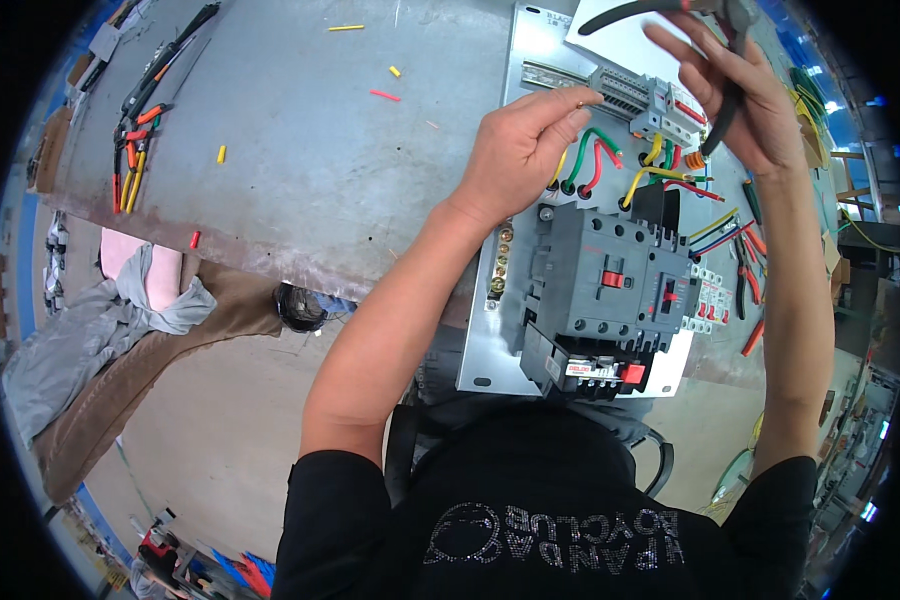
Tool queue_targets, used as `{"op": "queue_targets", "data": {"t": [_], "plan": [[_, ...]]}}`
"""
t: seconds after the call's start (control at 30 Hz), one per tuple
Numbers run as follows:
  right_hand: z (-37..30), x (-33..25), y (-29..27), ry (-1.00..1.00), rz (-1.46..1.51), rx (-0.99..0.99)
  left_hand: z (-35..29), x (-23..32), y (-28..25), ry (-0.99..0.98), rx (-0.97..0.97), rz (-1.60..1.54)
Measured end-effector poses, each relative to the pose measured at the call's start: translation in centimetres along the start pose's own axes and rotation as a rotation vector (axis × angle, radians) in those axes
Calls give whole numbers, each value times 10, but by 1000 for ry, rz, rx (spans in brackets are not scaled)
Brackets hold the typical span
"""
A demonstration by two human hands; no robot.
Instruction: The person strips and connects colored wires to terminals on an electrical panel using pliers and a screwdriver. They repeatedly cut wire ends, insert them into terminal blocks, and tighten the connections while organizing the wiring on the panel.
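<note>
Black wire (625, 10), gripped above right hand (745, 100)

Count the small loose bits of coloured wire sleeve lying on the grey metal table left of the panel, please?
5: yellow, yellow and red near the top, yellow mid-left, red by the near edge. Others may be hidden.

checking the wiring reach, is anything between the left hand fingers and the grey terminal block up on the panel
Nothing visible stands between them. The left hand has its fingers already at the left end of the grey terminal block. The green, red and yellow wires loop below the hand, not across its reach. The right hand holds a black-handled tool further right.
</note>
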State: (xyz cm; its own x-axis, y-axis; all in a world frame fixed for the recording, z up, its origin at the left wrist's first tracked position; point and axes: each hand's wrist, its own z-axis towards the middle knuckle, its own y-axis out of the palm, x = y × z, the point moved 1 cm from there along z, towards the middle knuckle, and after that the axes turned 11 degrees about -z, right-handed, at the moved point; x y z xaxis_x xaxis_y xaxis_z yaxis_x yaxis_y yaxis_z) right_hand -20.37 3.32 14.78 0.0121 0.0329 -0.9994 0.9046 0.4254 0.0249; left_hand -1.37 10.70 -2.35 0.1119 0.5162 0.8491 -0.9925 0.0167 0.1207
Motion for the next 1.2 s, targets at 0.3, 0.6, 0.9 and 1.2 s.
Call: {"op": "queue_targets", "data": {"t": [0.3, 0.6, 0.9, 1.2], "plan": [[-21, -21, -9, -56, 185, -213, 0, 1, 1, 42, -11, 85], [-17, 25, 17, -562, -1709, -184, -1, 3, 3, 72, 25, 63], [-17, 34, 29, -748, -1889, -126, -2, 2, 0, 48, -20, 29], [-21, 31, 33, -805, -1949, -102, -2, 4, -1, 27, -23, 15]]}}
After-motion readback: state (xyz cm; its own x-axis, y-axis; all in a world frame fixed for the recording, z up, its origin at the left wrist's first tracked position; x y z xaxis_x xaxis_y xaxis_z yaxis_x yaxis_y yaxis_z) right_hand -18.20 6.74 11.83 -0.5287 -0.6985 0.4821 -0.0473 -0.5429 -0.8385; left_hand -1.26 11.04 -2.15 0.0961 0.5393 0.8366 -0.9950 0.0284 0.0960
